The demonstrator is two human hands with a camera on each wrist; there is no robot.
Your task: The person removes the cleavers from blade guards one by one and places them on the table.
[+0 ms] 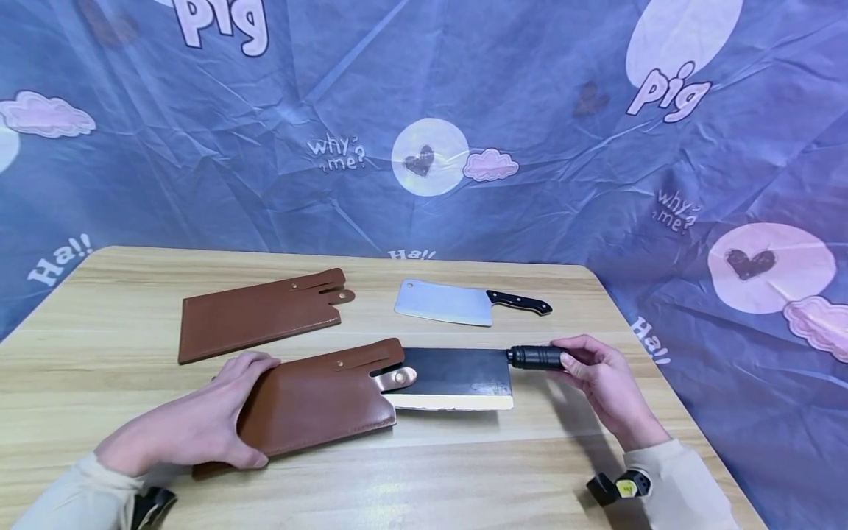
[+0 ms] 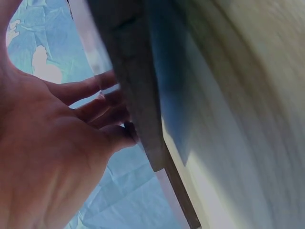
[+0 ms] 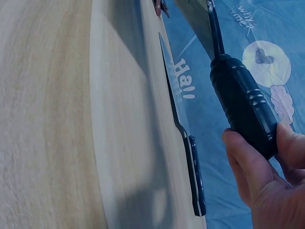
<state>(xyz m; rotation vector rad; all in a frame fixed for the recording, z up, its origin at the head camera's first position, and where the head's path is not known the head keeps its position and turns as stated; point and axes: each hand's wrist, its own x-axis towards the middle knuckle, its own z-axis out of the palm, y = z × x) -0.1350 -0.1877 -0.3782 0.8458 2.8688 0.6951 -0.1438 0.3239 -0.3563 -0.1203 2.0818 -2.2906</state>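
Observation:
My left hand (image 1: 192, 423) grips the closed end of a brown leather knife sheath (image 1: 318, 401), thumb along the near edge and fingers over the far side. Its strap end and metal snap (image 1: 400, 377) point right. A dark-bladed cleaver (image 1: 457, 368) has the front of its blade hidden in the sheath, with a pale cutting edge facing me. At the butt of its black handle (image 1: 530, 358), my right hand (image 1: 606, 386) pinches with thumb and fingers. In the right wrist view the handle (image 3: 243, 105) is raised above the table.
A second brown sheath (image 1: 258, 316) lies behind the left hand. Farther back on the right, a silver cleaver (image 1: 444, 302) with a black riveted handle lies flat. The wooden table (image 1: 457, 471) ends at a blue printed cloth (image 1: 530, 96) behind it.

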